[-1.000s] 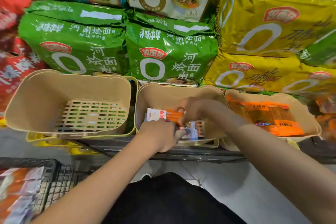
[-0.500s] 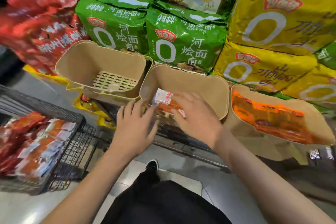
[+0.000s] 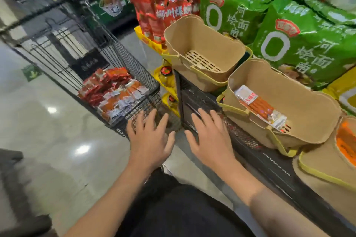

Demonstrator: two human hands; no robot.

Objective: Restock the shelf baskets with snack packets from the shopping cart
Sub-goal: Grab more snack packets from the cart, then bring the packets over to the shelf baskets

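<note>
Three tan baskets stand along the shelf edge. The left basket (image 3: 202, 44) holds nothing. In the middle basket (image 3: 300, 109) lies a white and orange snack packet (image 3: 258, 106). The right basket (image 3: 327, 161) holds orange packets (image 3: 346, 144). The black wire shopping cart (image 3: 81, 48) stands at the left with a pile of red and orange snack packets (image 3: 113, 92) in its bottom. My left hand (image 3: 152, 136) hovers by the cart's near corner, fingers spread, holding nothing. My right hand (image 3: 210, 134) is beside it in front of the shelf edge, fingers spread too and holding nothing.
Big green noodle bags (image 3: 300, 40), red bags (image 3: 165, 2) and yellow bags fill the shelf behind the baskets. Small yellow items (image 3: 167, 81) sit on a lower shelf. The black shelf edge (image 3: 269, 159) runs diagonally right. A glossy grey floor (image 3: 48, 131) spreads to the left.
Both hands let go of the packet in the middle basket and drew back leftward toward the cart. The view swung left, bringing the cart into sight.
</note>
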